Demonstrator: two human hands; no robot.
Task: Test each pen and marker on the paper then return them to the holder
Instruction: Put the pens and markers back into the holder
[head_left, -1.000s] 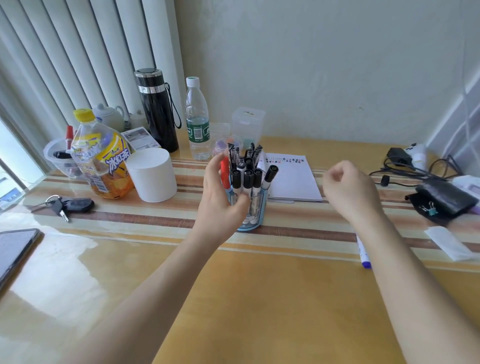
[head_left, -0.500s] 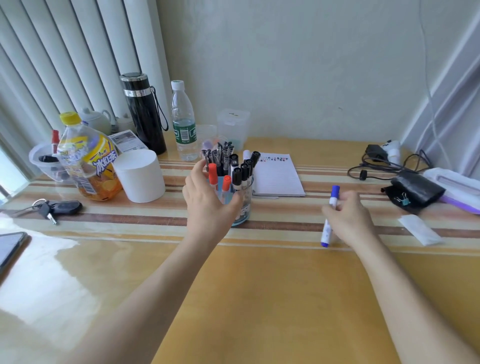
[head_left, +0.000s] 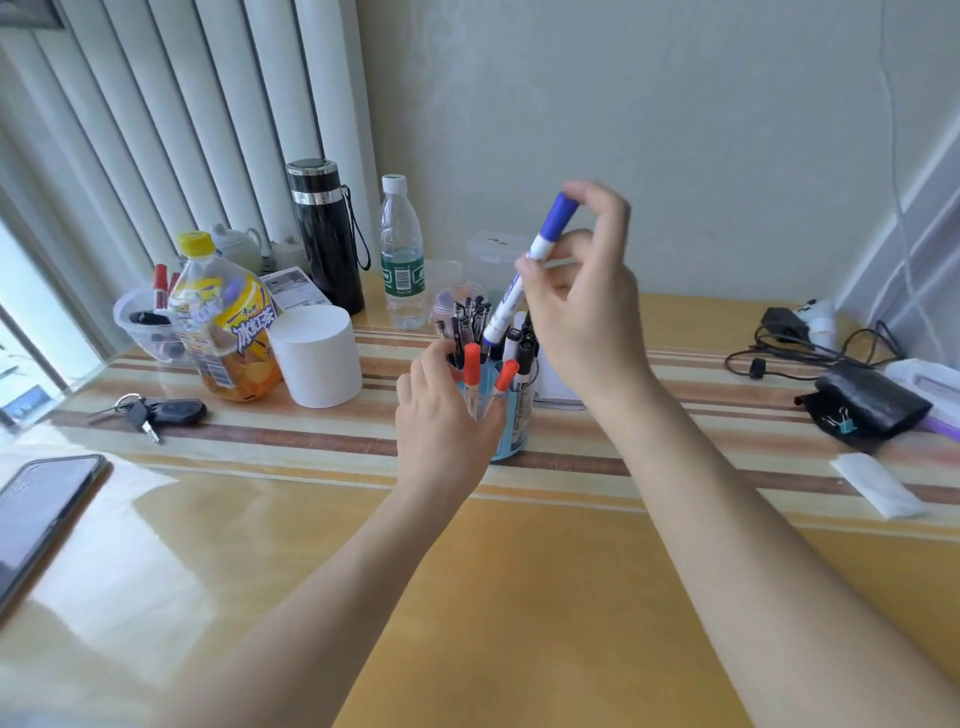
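Above the pen holder (head_left: 503, 447), near the middle of the desk (head_left: 519, 597), the right hand (head_left: 582, 306) held a blue-capped marker (head_left: 504, 309) up in the air. Its thumb and fingertips pinched the barrel just below the cap, and one finger curled over the cap's top. The marker tilted, cap up and to the right, with its lower end pointing down among the pens in the holder; whether that end touched any of them could not be told. It had a white barrel with blue print, a blue band at the bottom and a long blue cap.

The left hand (head_left: 441, 415) gripped the holder from the left, thumb on the near side and fingers curled round the far side. The holder was light blue, stood upright on a striped part of the desk, and carried two red-capped markers (head_left: 471, 364) at the front, black-capped markers (head_left: 524, 358) to the right and thin black pens (head_left: 470, 317) behind. A white notepad (head_left: 558, 389) lay just behind the holder, mostly hidden by the right wrist.
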